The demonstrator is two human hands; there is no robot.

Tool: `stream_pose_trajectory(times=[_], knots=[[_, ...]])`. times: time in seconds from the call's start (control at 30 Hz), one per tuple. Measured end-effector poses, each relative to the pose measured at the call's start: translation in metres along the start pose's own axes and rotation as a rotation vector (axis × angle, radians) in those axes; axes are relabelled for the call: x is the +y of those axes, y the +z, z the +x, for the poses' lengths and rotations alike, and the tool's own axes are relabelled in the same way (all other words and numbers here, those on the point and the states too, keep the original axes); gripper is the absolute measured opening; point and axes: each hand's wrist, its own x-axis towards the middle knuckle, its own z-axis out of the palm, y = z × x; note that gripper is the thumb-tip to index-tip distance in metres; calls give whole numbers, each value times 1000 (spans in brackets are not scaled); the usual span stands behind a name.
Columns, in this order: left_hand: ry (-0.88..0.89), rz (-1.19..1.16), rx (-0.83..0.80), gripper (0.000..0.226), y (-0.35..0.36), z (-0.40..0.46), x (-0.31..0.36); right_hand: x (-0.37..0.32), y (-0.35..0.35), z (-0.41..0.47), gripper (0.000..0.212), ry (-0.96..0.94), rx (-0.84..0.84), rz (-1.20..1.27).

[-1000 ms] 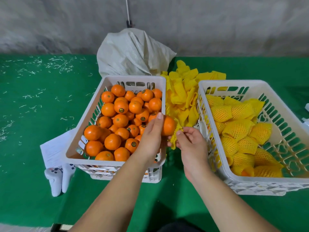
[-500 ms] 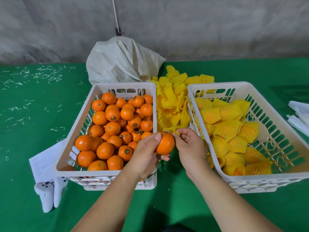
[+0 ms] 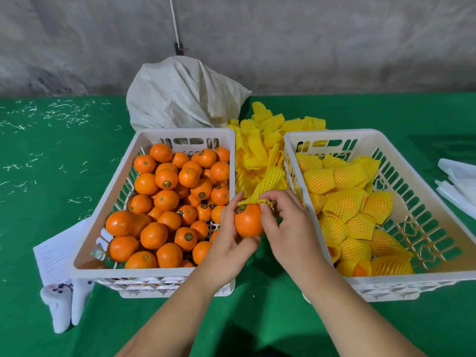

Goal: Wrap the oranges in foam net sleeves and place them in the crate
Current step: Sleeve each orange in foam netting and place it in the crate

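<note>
Round orange fruit (image 3: 247,221) with a small sticker sits between the two crates, gripped from the left by the curled fingers of the left hand (image 3: 229,243), while the right hand (image 3: 288,225) pinches a yellow foam net sleeve (image 3: 268,186) bunched at the fruit's top. Left of it stands a white slotted plastic crate (image 3: 116,176) of bare oranges; right, a matching white crate (image 3: 422,191) of sleeved ones. Loose yellow sleeves (image 3: 260,145) lie piled between them on green cloth (image 3: 51,176).
</note>
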Motion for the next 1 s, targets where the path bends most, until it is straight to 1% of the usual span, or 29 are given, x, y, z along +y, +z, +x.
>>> stream_pose_trajectory(times=[0.07, 0.17, 0.23, 0.3, 0.37, 0.47, 0.57, 0.6, 0.67, 0.77, 0.83, 0.9, 1.0], knots=[[33, 3, 59, 74, 4, 3, 0, -3, -7, 6, 14, -85, -98, -96], [43, -63, 220, 57, 9, 5, 4, -8, -12, 11, 14, -177, -226, -182], [28, -79, 284, 53, 11, 7, 6, -9, -10, 12, 17, -169, -245, -162], [3, -152, 319, 49, 12, 8, 10, -7, -8, 11, 28, -101, -236, -84], [-5, -255, 320, 49, 13, 8, 14, -6, -6, 10, 39, -35, -255, 2], [21, -417, 259, 65, 14, 7, 28, -9, -9, 12, 46, -37, -272, 109], [49, -504, 159, 78, 14, 7, 52, -21, -20, 20, 44, -38, -209, 254], [72, -484, 126, 82, 13, 9, 65, -28, -26, 25, 42, -46, -177, 308], [146, -404, 99, 81, 12, 13, 96, -45, -40, 39, 36, -110, -86, 387], [291, -253, 131, 72, 9, 19, 151, -78, -67, 65, 23, -263, 110, 369], [402, -135, 173, 69, 6, 22, 183, -99, -83, 79, 19, -359, 212, 328], [504, -30, 214, 71, 5, 22, 208, -116, -95, 87, 17, -445, 279, 306], [600, 90, 307, 71, 6, 22, 226, -132, -109, 87, 13, -555, 354, 261]])
